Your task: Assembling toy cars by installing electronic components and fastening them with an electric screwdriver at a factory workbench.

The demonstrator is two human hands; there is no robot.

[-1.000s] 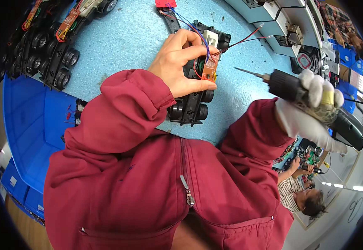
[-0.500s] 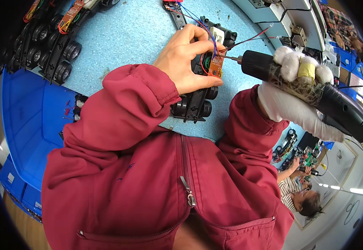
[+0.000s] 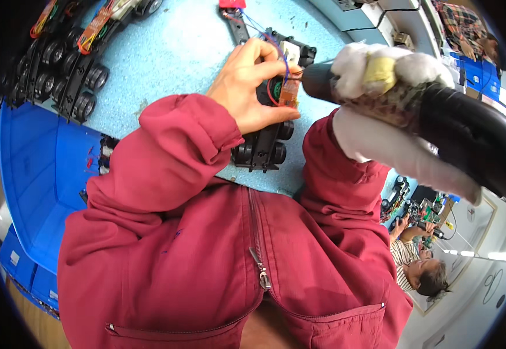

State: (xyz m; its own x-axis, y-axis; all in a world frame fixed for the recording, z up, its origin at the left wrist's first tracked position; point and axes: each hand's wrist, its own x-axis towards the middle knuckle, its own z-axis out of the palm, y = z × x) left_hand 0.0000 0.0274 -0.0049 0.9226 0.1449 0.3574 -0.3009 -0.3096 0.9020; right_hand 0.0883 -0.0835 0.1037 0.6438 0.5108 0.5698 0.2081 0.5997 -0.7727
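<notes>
- 1 black plastic wheeled chassis [image 3: 263, 154], bearing 1 brown rectangular circuit board [image 3: 288, 96], lies on the speckled blue tabletop [image 3: 165, 64].
- If it shifts, 1 black cylindrical power tool [image 3: 468, 122] could slip and scratch the board.
- 1 bare left hand [image 3: 246, 81] clamps the board; 1 white-gloved right hand [image 3: 386, 139] clasps the tool.

No legible txt: white label [image 3: 14, 256] on blue bin [image 3: 22, 269] too small, brown PCB [image 3: 288, 93] too blurry.
</notes>
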